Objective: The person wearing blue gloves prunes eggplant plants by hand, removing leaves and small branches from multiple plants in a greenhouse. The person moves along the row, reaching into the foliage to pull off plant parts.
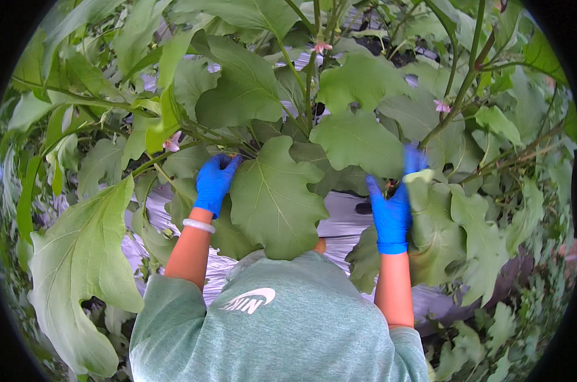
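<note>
My left hand (215,182), in a blue glove, is among the stems just left of a broad lobed eggplant leaf (276,200); its fingertips come together near a stem and partly pass behind the foliage, so its grip is unclear. On the right, my right hand (392,205), also blue-gloved, is raised with thumb and fingers apart beside a large drooping leaf (431,229). Its upper fingers are blurred, and whether they touch or hold that leaf cannot be told. Another wide leaf (357,141) hangs just above and left of this hand.
Silvery plastic mulch film (341,219) covers the ground under the plants. A thick eggplant stem (455,102) slants up at the right, and another branch (162,157) crosses at the left. Pink flowers (172,142) hang among them. A large leaf (85,267) droops beside my left arm.
</note>
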The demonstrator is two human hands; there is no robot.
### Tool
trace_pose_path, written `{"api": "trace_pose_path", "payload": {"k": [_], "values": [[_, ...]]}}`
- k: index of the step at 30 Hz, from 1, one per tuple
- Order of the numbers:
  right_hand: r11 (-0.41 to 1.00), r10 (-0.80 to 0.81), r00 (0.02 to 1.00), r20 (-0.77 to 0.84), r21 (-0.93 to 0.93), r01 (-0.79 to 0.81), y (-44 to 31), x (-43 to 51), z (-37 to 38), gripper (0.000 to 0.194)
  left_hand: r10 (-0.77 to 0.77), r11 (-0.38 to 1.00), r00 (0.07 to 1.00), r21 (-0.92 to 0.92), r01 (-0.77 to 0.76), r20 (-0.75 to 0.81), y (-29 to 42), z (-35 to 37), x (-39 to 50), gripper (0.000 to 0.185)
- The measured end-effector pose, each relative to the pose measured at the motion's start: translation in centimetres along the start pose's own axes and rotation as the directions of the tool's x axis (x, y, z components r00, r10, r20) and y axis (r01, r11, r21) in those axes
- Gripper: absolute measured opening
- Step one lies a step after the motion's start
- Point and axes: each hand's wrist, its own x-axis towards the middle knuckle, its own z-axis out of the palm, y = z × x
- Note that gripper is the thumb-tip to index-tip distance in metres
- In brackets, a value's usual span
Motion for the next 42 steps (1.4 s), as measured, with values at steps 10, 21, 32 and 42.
{"api": "trace_pose_path", "payload": {"k": [10, 21, 32, 42], "values": [[0.822, 0.004, 0.390, 0.921, 0.220, -0.525, 3.9, 3.4, -5.9, 0.031, 0.700, 0.489, 0.468, 0.116, -0.865, 0.539, 14.5, 11.4, -4.9, 0.066], [0.283, -0.324, 0.747, 0.581, 0.813, -0.510, -3.6, 12.5, 3.5, 0.065, 0.385, 0.866, 0.687, -0.499, -0.037, 0.617, 6.7, 16.5, -6.1, 0.071], [0.943, -0.174, 0.870, 0.462, 0.333, 0.011, -2.0, 13.8, 7.8, 0.074, 0.091, 0.995, 0.743, -0.034, -0.091, 0.663, 4.0, 18.3, -0.9, 0.091], [0.844, -0.294, 0.909, 0.295, -0.366, 0.392, -4.1, 15.0, 7.8, 0.044, 0.243, 0.961, 0.577, -0.114, -0.252, 0.779, -1.1, 22.8, -5.6, 0.050]]}}
